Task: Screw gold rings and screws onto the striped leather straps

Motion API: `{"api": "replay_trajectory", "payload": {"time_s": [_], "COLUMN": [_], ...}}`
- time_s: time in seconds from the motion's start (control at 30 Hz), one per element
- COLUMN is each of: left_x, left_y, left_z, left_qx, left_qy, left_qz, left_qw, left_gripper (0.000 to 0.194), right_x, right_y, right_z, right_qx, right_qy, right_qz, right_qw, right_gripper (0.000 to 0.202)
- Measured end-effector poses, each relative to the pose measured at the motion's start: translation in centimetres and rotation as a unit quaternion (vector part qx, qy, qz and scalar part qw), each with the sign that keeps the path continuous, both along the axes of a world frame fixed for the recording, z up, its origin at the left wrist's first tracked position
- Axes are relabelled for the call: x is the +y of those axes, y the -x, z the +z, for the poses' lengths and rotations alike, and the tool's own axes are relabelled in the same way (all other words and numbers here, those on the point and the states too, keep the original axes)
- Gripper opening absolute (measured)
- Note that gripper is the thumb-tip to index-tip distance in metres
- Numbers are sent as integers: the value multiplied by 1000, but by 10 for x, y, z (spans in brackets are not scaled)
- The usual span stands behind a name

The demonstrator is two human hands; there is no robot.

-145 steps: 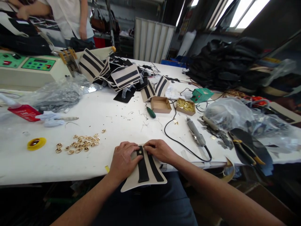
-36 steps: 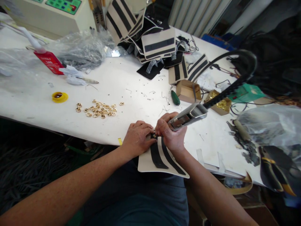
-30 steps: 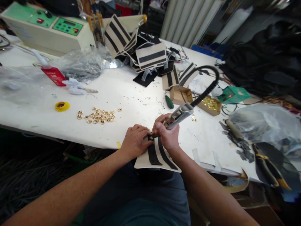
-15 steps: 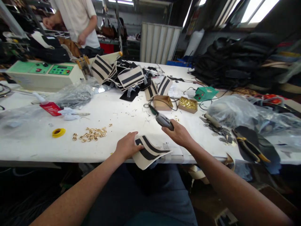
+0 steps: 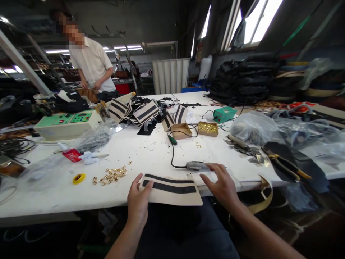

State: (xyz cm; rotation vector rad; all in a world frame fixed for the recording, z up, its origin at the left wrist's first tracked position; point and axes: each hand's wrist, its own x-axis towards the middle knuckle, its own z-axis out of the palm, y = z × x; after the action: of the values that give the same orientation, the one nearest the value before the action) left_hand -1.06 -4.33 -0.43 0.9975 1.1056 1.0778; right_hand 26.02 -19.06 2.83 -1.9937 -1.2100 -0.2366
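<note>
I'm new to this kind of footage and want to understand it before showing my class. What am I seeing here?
There's no robot: these are a person's own bare hands, seen by one camera worn on the head, looking forward and down. The left hand holds a beige panel with two black strips. The right hand is open beside a grey corded hand tool; I can't tell whether they touch. On the white table lie small gold-coloured metal loops, a yellow roll, a red bottle and more striped panels. Beyond it stands another person in a white shirt.
</note>
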Motion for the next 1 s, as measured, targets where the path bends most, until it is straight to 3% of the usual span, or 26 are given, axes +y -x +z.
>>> {"api": "replay_trajectory", "payload": {"time_s": [0.07, 0.1, 0.2, 0.27, 0.4, 0.5, 0.6, 0.67, 0.77, 0.87, 0.93, 1.0], "left_x": [-13, -19, -39, -54, -79, -87, -81, -69, -44, -17, -2, 9], "left_y": [7, 10, 23, 32, 50, 65, 85, 97, 106, 102, 99, 98], "left_z": [1, 1, 1, -2, -22, -46, -60, -56, -34, -10, -4, -6], "left_qx": [-20, -22, -18, -21, -66, -91, 7, 82, 49, -100, -193, -252], "left_qy": [-17, -24, -25, -22, -5, -1, -27, -59, -91, -73, -33, 7], "left_qz": [42, 55, 78, 82, 66, 63, 52, 80, 115, 63, 20, -8], "left_qw": [999, 998, 996, 996, 996, 994, 998, 992, 988, 990, 980, 968], "left_gripper": [60, 59, 59, 64, 86, 100, 90, 80, 76, 78, 80, 83], "right_x": [-20, -28, -38, -33, -6, 19, 42, 56, 76, 99, 116, 133], "right_y": [33, 49, 93, 114, 132, 133, 133, 137, 151, 168, 177, 181], "right_z": [-11, -16, -24, -22, -5, 16, 41, 56, 69, 73, 72, 69], "right_qx": [148, 255, 515, 568, 563, 520, 439, 401, 364, 378, 415, 444], "right_qy": [-29, -15, 0, -23, -55, -54, -13, 32, 110, 195, 233, 248], "right_qz": [-6, -1, 64, 106, 125, 150, 215, 281, 390, 482, 518, 528], "right_qw": [988, 967, 855, 816, 815, 839, 872, 871, 839, 766, 711, 680], "right_gripper": [46, 49, 60, 58, 49, 46, 43, 38, 25, 21, 18, 18]}}
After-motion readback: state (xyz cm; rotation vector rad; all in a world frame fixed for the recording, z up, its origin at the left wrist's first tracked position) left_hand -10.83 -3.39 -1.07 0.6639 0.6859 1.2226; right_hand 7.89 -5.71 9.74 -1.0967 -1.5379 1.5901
